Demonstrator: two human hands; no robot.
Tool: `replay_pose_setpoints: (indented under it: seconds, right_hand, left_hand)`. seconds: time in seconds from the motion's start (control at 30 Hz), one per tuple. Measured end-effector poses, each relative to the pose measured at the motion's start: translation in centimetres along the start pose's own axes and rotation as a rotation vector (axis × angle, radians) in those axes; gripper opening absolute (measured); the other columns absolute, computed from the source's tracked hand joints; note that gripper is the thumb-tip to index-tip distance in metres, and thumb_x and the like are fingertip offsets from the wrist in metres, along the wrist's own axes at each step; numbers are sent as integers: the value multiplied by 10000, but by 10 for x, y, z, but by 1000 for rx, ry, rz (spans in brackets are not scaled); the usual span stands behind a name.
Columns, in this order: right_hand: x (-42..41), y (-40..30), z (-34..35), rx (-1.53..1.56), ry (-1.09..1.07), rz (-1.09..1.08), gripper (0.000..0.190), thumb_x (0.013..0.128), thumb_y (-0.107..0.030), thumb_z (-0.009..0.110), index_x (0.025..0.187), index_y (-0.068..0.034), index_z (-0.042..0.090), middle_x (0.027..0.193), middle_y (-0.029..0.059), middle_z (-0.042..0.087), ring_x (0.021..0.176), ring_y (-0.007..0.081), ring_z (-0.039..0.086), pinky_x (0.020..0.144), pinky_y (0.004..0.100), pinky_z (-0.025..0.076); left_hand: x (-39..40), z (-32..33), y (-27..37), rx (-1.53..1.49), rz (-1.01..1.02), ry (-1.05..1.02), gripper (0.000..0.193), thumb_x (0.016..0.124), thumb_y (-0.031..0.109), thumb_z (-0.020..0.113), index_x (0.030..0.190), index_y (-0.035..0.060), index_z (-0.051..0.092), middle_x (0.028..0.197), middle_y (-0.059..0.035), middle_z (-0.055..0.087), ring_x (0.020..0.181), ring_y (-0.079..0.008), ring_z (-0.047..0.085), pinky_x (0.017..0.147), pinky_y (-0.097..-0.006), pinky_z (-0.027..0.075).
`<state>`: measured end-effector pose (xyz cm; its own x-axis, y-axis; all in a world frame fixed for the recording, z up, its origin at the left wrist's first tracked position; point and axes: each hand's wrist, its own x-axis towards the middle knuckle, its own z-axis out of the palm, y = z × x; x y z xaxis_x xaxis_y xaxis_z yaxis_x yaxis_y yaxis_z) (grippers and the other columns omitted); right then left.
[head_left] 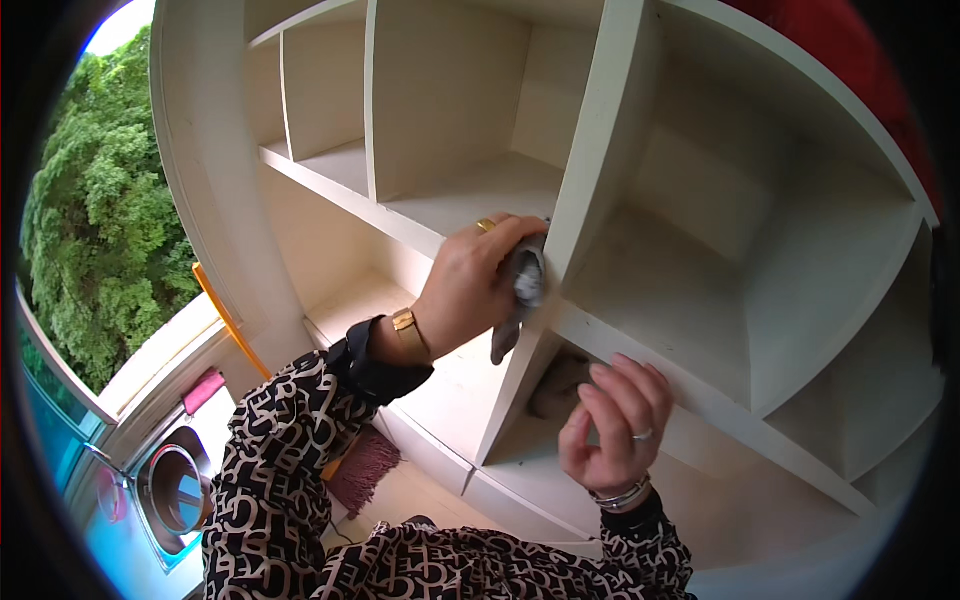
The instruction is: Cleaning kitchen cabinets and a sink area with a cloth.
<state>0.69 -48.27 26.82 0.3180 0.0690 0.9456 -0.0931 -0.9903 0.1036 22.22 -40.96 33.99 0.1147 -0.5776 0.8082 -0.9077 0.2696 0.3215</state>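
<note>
My left hand (472,274) is shut on a crumpled grey cloth (527,281), pressed to the front edge of an upright divider (600,142) in a white shelf unit. Part of the cloth hangs below my fingers. Lower and to the right, my right hand (619,420) is held in front of the unit with loosely curled fingers and nothing visible in it. Behind it, in a lower compartment, is a dark grey shape (559,382), partly hidden; I cannot tell what it is.
Shelf boards (675,349) and dividers jut towards me around both hands. At lower left, a purple string mop head (367,469) rests by the base, and an orange pole (229,322) leans nearby. Further left are a sink holding a metal basin (176,487), a pink cloth (204,390) and a window.
</note>
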Motion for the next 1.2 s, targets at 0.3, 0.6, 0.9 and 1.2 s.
replay_pose_setpoints:
  seconds: [0.3, 0.6, 0.9, 1.2]
  right_hand:
    - [31, -3, 51, 58, 29, 37, 385, 801, -96, 578, 1172, 10, 564, 1270, 208, 543, 1159, 377, 543, 987, 516, 418]
    - [44, -14, 100, -14, 76, 201, 808, 856, -130, 556, 1478, 102, 95, 1537, 336, 120, 1415, 445, 230, 1146, 503, 235]
    - [36, -6, 114, -149, 141, 182, 667, 860, -167, 577, 1399, 65, 261, 1457, 427, 180, 1346, 585, 267, 1049, 638, 320]
    - [34, -5, 123, -262, 153, 98, 575, 863, -162, 600, 1340, 54, 363, 1440, 423, 237, 1288, 577, 354, 990, 596, 373]
  left_hand:
    - [-1, -21, -22, -23, 263, -170, 488, 699, -1, 639, 1184, 4, 586, 1159, -213, 544, 1051, -395, 546, 911, -443, 470]
    - [-2, -105, -92, 332, 272, -213, 384, 660, -1, 667, 1041, -40, 635, 1086, -181, 553, 1000, -355, 543, 862, -430, 490]
    - [35, -82, -89, -102, 253, -446, 350, 756, -33, 648, 1106, -22, 634, 1041, -200, 609, 913, -369, 606, 842, -431, 511]
    - [111, -17, -32, 157, 92, -978, 181, 778, 35, 587, 933, -21, 662, 829, -245, 671, 834, -387, 673, 774, -458, 531]
